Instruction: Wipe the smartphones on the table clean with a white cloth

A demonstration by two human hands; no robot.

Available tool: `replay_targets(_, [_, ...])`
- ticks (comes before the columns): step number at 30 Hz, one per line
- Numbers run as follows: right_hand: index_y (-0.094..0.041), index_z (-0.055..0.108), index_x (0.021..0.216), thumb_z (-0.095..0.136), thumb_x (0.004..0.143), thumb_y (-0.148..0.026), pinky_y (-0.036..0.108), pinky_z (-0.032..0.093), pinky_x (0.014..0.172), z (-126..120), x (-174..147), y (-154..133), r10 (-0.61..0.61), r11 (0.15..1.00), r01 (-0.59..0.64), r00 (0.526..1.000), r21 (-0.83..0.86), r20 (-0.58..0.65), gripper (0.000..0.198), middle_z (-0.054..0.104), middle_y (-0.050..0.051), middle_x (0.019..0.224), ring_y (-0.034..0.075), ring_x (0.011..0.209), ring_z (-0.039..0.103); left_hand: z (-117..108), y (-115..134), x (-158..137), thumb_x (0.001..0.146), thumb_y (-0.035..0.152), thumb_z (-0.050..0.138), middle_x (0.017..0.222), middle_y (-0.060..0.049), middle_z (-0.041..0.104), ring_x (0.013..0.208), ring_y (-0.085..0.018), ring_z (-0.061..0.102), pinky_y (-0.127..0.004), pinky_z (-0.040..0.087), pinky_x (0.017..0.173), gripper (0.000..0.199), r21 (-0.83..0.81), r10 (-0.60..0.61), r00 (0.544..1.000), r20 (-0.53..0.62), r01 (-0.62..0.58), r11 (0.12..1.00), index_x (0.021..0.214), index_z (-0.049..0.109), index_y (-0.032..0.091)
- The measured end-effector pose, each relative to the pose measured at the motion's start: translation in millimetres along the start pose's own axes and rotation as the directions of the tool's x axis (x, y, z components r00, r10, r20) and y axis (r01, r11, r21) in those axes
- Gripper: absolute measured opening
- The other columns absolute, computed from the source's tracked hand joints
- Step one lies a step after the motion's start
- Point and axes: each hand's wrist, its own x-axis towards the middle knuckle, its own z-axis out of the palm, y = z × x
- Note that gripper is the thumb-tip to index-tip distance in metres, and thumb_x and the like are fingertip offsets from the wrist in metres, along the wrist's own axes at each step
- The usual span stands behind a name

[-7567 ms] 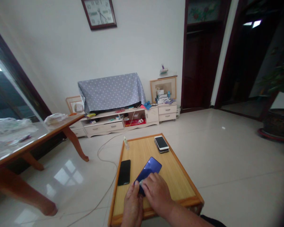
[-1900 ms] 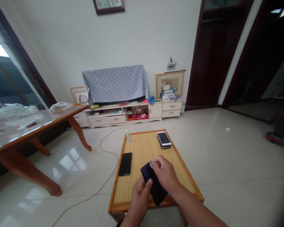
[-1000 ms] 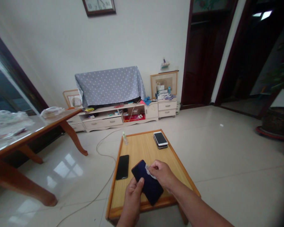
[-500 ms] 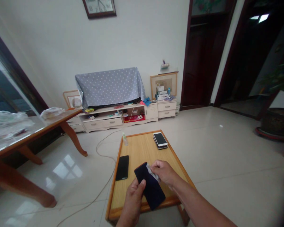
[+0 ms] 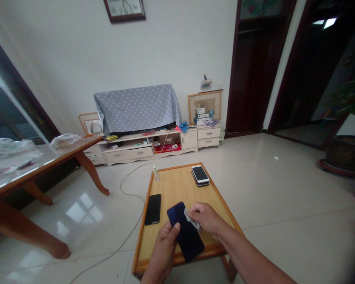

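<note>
A dark blue-black phone (image 5: 187,236) is tilted above the near end of the small wooden table (image 5: 174,185). My left hand (image 5: 166,241) grips its left edge, thumb on the upper face. Pinched in my right hand (image 5: 205,216) is a crumpled white wipe (image 5: 191,221), which lies against the phone's right edge. Left of the held phone, a black phone (image 5: 153,209) lies flat on the table. At the far right corner a white phone (image 5: 200,173) rests on top of a darker one. A small clear spray bottle (image 5: 156,174) stands at the far left edge.
A larger wooden table (image 5: 44,163) with plastic bags on it stands at the left. A low white cabinet (image 5: 142,152) runs along the wall, with a polka-dot cloth (image 5: 139,108) over something on it. A cable (image 5: 121,248) trails across the floor. A potted plant (image 5: 346,154) stands at right.
The held phone has tilted slightly and shifted a little left, its face now showing a bluer sheen at the top. My right hand with the wipe has moved slightly down.
</note>
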Motion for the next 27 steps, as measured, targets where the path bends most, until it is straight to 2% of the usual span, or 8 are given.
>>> replay_targets(4, [-0.017,0.06,0.066,0.066,0.069,-0.025,0.021,0.033,0.049,6,-7,6,0.015,0.991,-0.008,0.999,-0.133,0.05,0.011,0.056,-0.004,0.056,0.01,0.052,0.048,-12,5,6,0.087,0.042,0.068,0.119,-0.013,0.072,0.107,-0.025,0.067,-0.042,0.046,0.103,0.057,-0.05,0.037,0.993,-0.116,-0.043,0.998,0.139,0.056,0.019])
replay_targets(11, [-0.017,0.06,0.072,0.065,0.074,-0.038,0.022,0.036,0.048,0,4,-5,0.0,0.999,0.0,1.0,0.048,-0.015,0.021,0.058,-0.003,0.059,0.011,0.052,0.05,1,1,-4,0.088,0.037,0.068,0.117,-0.013,0.072,0.11,-0.027,0.066,-0.043,0.044,0.105,0.049,0.043,-0.057,0.995,0.079,0.054,0.998,0.132,0.062,0.017])
replay_targets(18, [-0.018,0.06,0.064,0.066,0.066,-0.025,0.021,0.034,0.049,8,-3,8,0.037,0.991,-0.027,0.997,-0.13,0.072,0.01,0.057,-0.003,0.057,0.011,0.052,0.049,-15,9,7,0.085,0.042,0.071,0.114,-0.013,0.074,0.103,-0.026,0.069,-0.042,0.046,0.102,0.057,-0.045,0.018,0.996,-0.088,-0.022,0.999,0.135,0.059,0.018])
replay_targets(23, [-0.018,0.059,0.07,0.065,0.073,-0.036,0.022,0.036,0.049,2,4,2,0.014,1.0,-0.014,1.0,0.015,0.02,0.019,0.057,-0.003,0.059,0.011,0.052,0.049,-5,6,-1,0.088,0.037,0.068,0.119,-0.013,0.072,0.111,-0.027,0.066,-0.042,0.044,0.104,0.048,0.063,-0.036,0.997,0.073,0.031,0.998,0.131,0.063,0.016])
replay_targets(25, [-0.018,0.059,0.071,0.064,0.075,-0.038,0.022,0.036,0.049,-1,7,0,0.001,0.999,-0.001,1.0,0.043,-0.007,0.021,0.058,-0.003,0.06,0.011,0.052,0.05,-2,5,-2,0.089,0.036,0.067,0.121,-0.013,0.071,0.112,-0.027,0.065,-0.041,0.043,0.105,0.048,0.077,-0.036,0.996,0.081,0.03,0.997,0.132,0.062,0.017])
replay_targets(27, [-0.018,0.06,0.071,0.063,0.074,-0.036,0.022,0.035,0.049,1,6,1,0.008,1.0,-0.008,1.0,-0.006,0.013,0.018,0.058,-0.002,0.06,0.011,0.052,0.049,-4,4,0,0.088,0.038,0.068,0.119,-0.012,0.072,0.11,-0.027,0.066,-0.041,0.045,0.103,0.05,0.048,-0.025,0.999,0.041,0.023,0.999,0.133,0.061,0.017])
